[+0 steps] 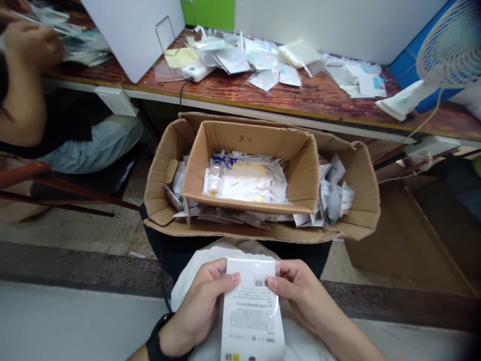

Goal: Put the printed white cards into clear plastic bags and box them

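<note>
Head view. My left hand (201,301) and right hand (300,293) each pinch an upper corner of a white packet (251,313), thumbs on its printed face. This keeps it flat and facing me over my lap. Its long axis runs away from me. The barcode end points toward the small box (300,165) nested in a larger carton (361,185) just beyond, both holding similar packets. Loose packets (263,75) lie on the tabletop (319,98); a co-worker's hand (32,42) is at far left.
</note>
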